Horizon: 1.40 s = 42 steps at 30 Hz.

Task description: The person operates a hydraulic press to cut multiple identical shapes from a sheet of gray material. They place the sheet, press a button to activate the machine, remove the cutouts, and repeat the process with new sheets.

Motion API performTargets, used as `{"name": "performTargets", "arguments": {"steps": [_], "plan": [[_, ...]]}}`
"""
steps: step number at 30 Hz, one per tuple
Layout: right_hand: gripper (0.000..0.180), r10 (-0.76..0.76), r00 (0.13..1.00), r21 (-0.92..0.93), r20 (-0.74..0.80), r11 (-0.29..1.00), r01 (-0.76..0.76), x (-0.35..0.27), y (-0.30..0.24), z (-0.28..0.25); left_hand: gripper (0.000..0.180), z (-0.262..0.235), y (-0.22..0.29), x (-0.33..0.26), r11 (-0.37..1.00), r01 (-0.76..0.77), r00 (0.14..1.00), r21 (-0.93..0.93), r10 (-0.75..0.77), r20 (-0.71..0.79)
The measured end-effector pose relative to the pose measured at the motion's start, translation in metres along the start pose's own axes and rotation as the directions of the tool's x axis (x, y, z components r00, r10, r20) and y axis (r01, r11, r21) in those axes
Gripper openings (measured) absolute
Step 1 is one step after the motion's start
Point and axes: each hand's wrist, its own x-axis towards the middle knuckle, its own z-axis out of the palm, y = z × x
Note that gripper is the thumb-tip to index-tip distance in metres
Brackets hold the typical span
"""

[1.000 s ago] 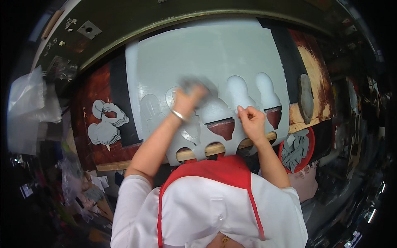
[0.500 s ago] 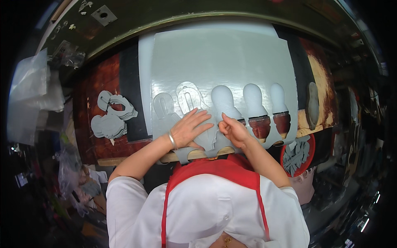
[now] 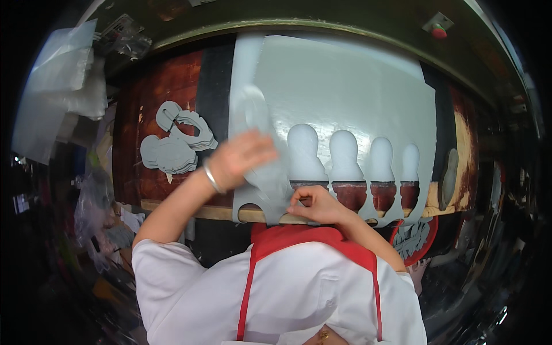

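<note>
A large grey sheet (image 3: 345,86) with a row of sole-shaped cut-outs is spread over the table before me. Over its left part is my left hand (image 3: 244,156), smeared by motion, so how its fingers sit cannot be made out. Beneath and beside that hand a loose grey sole-shaped piece (image 3: 251,106) is blurred too. My right hand (image 3: 319,206) is at the sheet's near edge, thumb and forefinger pinched together by a narrow grey strip; what is between the fingertips is too small to tell.
Stacks of grey cut pieces (image 3: 172,155) lie at the left on the reddish board. A worn sole-shaped block (image 3: 448,178) lies at the right. Below the right edge stands a red tub (image 3: 432,244) of grey scraps. A green beam (image 3: 322,20) crosses the far side.
The view has shifted. My left hand has lifted from lying flat on the cut pieces and swung left, a grey piece moving beneath it. My right hand has come nearer the table's front edge, still pinched.
</note>
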Motion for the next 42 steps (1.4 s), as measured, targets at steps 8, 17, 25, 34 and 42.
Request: {"name": "performTargets", "arguments": {"steps": [8,17,25,34,42], "plan": [[0.011,0.114,0.982,0.664,0.147,0.725,-0.184,0.032,0.011,-0.004,0.063,0.062,0.004,-0.041,0.931,0.171,0.985,-0.321,-0.152,0.084],[0.004,-0.015,0.986,-0.005,-0.166,1.0,0.014,-0.008,-0.031,-0.038,0.022,-0.059,-0.024,-0.069,0.638,0.68,0.624,0.361,-0.245,-0.742],[0.002,0.066,0.979,0.128,-0.192,0.991,-0.042,-0.01,-0.014,-0.047,0.044,-0.068,-0.033,-0.145,0.606,0.65,0.756,0.458,-0.452,-0.474],[0.005,0.053,0.988,0.085,-0.143,0.996,-0.041,-0.005,-0.013,-0.043,0.09,-0.045,-0.03,-0.204,0.649,0.632,0.721,0.424,-0.693,-0.014],[0.007,0.034,0.984,0.076,-0.174,0.997,-0.021,-0.008,-0.015,-0.038,0.081,-0.032,-0.036,-0.211,0.752,0.503,0.83,0.427,-0.558,0.006]]}}
